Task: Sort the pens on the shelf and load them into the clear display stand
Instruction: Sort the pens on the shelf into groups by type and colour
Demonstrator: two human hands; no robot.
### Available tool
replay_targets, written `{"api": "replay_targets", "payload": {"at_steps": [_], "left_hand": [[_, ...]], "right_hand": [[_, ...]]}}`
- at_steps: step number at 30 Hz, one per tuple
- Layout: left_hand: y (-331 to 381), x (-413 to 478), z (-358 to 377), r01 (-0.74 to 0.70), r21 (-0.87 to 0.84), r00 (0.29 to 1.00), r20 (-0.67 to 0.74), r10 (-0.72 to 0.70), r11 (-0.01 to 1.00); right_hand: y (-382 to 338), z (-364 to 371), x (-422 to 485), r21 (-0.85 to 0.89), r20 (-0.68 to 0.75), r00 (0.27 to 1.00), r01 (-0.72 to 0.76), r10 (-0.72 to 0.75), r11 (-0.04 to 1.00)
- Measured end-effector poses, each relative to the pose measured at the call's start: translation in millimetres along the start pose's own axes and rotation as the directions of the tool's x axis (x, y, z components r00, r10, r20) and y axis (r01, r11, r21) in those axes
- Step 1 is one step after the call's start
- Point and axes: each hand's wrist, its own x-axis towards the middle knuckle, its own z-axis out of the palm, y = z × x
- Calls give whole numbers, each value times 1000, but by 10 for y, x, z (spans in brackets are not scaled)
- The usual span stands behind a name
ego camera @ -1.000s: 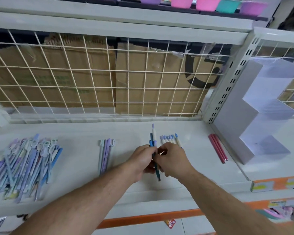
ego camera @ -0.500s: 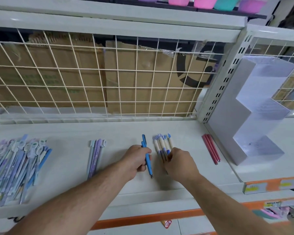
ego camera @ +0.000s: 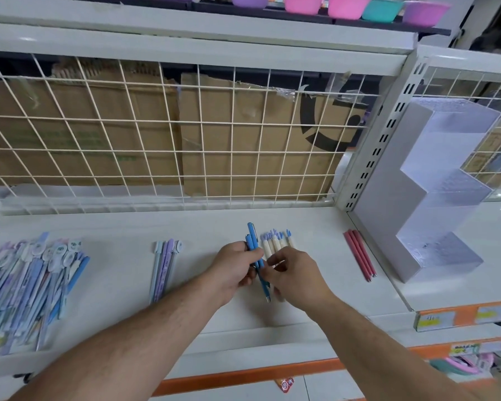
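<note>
The clear display stand sits on the right section of the shelf, hard against the perforated upright; it rises in stepped tiers towards the back. On the rack above, a row of pink, teal and purple bowls stands; what they hold is out of sight.

The blue pens are near the middle of the shelf, in your left hand; their long axis runs almost front to back, clip ends pointing at the wire grid, writing tips pointing back at you. Just to their right lie the cream pens, blue-capped ends towards the grid, side by side. The red pens lie between that group and the stand, tips angled towards you and slightly right. Further left, a small set of pastel pens lies roughly front to back; at the far left a loose heap of mixed pens spreads across the shelf.

Your left fingers are wrapped tight round the blue pens' barrels. Your right hand covers the near ends of the cream pens with its fingers curled; whether they grasp a pen or only rest there cannot be told.
</note>
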Motion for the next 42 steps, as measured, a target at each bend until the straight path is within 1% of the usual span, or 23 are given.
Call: {"api": "replay_targets", "payload": {"at_steps": [3, 7, 10, 15, 18, 20, 24, 26, 30, 33, 37, 42], "left_hand": [[16, -20, -2, -18, -20, 1000, 12, 19, 1000], [12, -19, -18, -22, -79, 1000, -1, 22, 997], [15, -9, -29, -28, -81, 1000, 4, 29, 996], [23, -11, 79, -52, -56, 996, 67, 56, 997], [43, -31, 237, -80, -52, 988, 129, 87, 995], [65, -45, 368, -107, -44, 983, 145, 112, 993], [69, -16, 565, -149, 63, 985, 94, 142, 987], [35, 10, 604, -148, 88, 986, 92, 140, 985], [-19, 43, 645, -122, 86, 988, 108, 112, 989], [-22, 77, 668, -119, 107, 990, 92, 109, 987], [-3, 109, 700, -117, 106, 992, 70, 110, 988], [-20, 118, 703, -98, 95, 995, 44, 94, 991]], "right_hand": [[-12, -28, -36, 53, 14, 1000, -1, 0, 999], [-22, -51, -90, 53, 49, 999, 2, -5, 999], [-28, -55, -124, 48, 58, 998, -3, 0, 999], [36, -119, -154, 21, -1, 999, 44, -44, 999], [158, -211, -142, -6, -42, 999, 22, -22, 1000], [266, -307, -105, -22, -97, 995, -10, 7, 1000], [514, -602, 9, -99, -233, 969, -108, 82, 989], [643, -750, 77, -188, -273, 956, -165, 109, 968], [861, -960, 207, -396, -316, 942, -242, 115, 886], [937, -1036, 302, -481, -322, 941, -257, 104, 838], [974, -1086, 416, -551, -335, 939, -256, 70, 794], [1025, -1123, 465, -587, -334, 942, -234, 31, 775]]}}
